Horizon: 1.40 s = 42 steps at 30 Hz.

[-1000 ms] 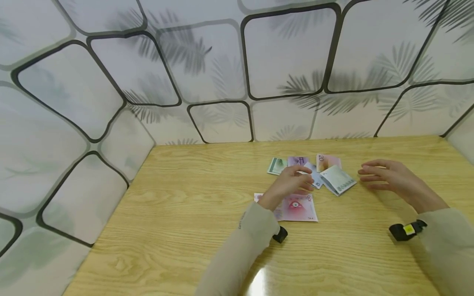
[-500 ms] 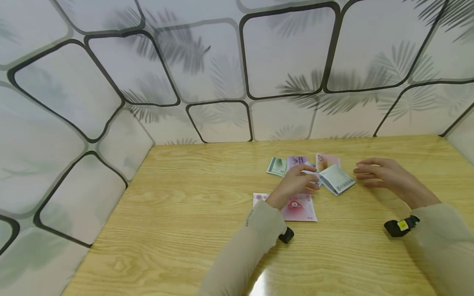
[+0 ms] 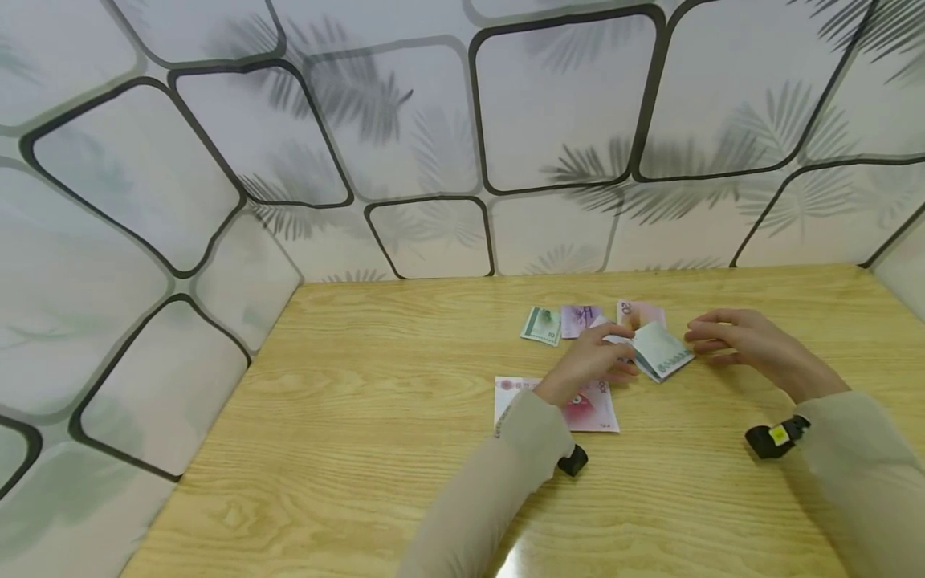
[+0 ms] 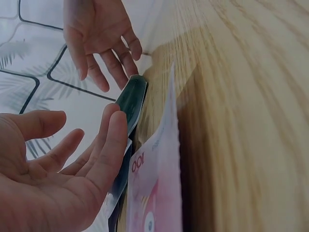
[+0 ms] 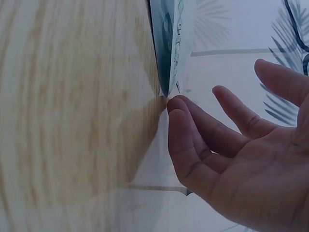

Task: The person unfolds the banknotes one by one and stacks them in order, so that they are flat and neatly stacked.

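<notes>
A folded pale green banknote (image 3: 661,351) lies between the two hands, its fold slightly raised off the table. My left hand (image 3: 588,365) reaches over the pink 100 banknote (image 3: 601,411), fingers loosely bent, fingertips right at the green note's left side. From the right, my right hand (image 3: 751,345) has its fingertips at the note's other end; in the right wrist view its fingers (image 5: 179,137) come up to the note's corner. Neither hand grips anything. A bluish banknote (image 3: 613,327) is partly hidden behind the left hand. The pink banknote (image 4: 159,193) curls up at one edge in the left wrist view.
Behind the hands lie a small green banknote (image 3: 542,325), a purple one (image 3: 578,319) and an orange-pink 20 (image 3: 645,313). The wooden table (image 3: 325,417) meets a patterned wall covering (image 3: 426,160) at the back and left.
My left hand has moved right, from over the bluish banknote to the folded green one's edge. The right hand has come slightly left toward the same note. The banknotes look unmoved.
</notes>
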{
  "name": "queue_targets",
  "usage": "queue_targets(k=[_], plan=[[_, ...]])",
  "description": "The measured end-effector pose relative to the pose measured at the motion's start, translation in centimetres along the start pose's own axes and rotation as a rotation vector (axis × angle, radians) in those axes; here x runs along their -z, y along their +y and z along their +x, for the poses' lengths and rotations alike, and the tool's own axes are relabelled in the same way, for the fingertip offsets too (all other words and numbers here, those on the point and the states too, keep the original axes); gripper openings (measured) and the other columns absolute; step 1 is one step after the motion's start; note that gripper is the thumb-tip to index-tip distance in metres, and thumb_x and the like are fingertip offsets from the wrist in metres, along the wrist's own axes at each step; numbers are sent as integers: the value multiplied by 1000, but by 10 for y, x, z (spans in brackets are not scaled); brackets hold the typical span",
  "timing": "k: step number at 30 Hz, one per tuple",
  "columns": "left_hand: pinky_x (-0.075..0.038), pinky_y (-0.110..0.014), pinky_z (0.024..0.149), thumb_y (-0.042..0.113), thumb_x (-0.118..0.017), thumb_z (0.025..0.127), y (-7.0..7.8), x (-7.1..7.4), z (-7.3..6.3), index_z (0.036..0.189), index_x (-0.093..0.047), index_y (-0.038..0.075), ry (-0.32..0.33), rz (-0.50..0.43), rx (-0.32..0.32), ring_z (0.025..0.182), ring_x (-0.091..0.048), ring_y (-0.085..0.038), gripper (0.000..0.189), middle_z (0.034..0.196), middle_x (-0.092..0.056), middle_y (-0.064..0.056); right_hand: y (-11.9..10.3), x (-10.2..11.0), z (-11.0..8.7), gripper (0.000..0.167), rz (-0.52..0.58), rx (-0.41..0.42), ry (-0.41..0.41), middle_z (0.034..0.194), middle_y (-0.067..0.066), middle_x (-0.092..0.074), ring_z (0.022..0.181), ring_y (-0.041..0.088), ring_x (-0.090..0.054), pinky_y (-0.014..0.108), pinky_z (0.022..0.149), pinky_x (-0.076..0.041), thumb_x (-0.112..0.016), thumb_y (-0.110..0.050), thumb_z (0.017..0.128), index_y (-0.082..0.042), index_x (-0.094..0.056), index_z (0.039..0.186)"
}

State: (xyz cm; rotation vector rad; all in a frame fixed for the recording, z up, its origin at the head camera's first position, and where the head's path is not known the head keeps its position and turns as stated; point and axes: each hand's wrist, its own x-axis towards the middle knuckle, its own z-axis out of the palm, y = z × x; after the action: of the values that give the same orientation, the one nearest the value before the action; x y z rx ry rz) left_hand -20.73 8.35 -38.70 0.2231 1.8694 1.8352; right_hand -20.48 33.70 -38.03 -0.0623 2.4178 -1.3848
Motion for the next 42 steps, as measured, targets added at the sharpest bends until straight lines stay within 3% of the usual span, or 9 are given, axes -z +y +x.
queue_targets(k=[10,15,22,27,32,37,40,42], plan=[[-61,-37,85,3,-56,103,-4,-1,4,133,-62,-3,-52,-15,41,105,-69,-38,31,108,-70,-14,-2,-2,0,56,-26,22,-5,133,29,-59,96,-1,-62,30,80,-56,-42,-31,111,17,-41,140],[-60,-33,85,-6,-59,98,-5,-2,7,130,-65,-4,-43,53,0,103,-71,-29,32,119,-71,-13,-1,-4,-1,56,-12,22,-9,128,25,-64,95,0,-62,31,79,-56,-41,-29,111,19,-38,140],[-55,-15,67,-3,-75,88,-2,-6,7,108,-77,0,91,318,-176,84,-72,-6,20,96,-78,-5,3,-5,-2,58,56,41,-39,130,20,-64,98,3,-65,30,82,-58,-49,-24,109,19,-33,144],[-50,-12,62,1,-76,89,2,-10,8,97,-78,1,195,376,-261,68,-65,1,8,85,-77,-1,2,-7,-8,57,135,125,-94,138,25,-56,104,9,-65,36,85,-59,-53,-13,107,17,-28,148],[-50,-10,60,-1,-77,87,7,-14,7,96,-78,1,260,431,-309,63,-62,4,9,83,-76,-3,-1,-12,-9,64,107,183,-141,143,39,-42,105,8,-64,37,85,-59,-59,-9,102,16,-24,149],[-51,-12,54,-3,-78,87,10,-18,7,90,-78,2,313,380,-290,62,-68,-8,6,77,-75,-3,-5,-16,-6,66,50,142,-127,143,41,-41,103,6,-62,34,84,-58,-61,-13,102,16,-26,149],[-51,-13,51,0,-77,89,10,-18,7,89,-78,2,332,370,-315,63,-71,-17,1,76,-74,-3,-5,-18,-5,66,34,107,-120,136,35,-50,100,6,-62,33,82,-59,-63,-15,101,16,-28,148],[-49,-12,51,5,-79,89,9,-18,8,88,-78,3,352,403,-338,61,-68,-12,3,74,-71,0,-5,-18,-4,66,49,84,-119,127,27,-57,96,7,-63,33,79,-59,-64,-13,100,16,-28,147]])
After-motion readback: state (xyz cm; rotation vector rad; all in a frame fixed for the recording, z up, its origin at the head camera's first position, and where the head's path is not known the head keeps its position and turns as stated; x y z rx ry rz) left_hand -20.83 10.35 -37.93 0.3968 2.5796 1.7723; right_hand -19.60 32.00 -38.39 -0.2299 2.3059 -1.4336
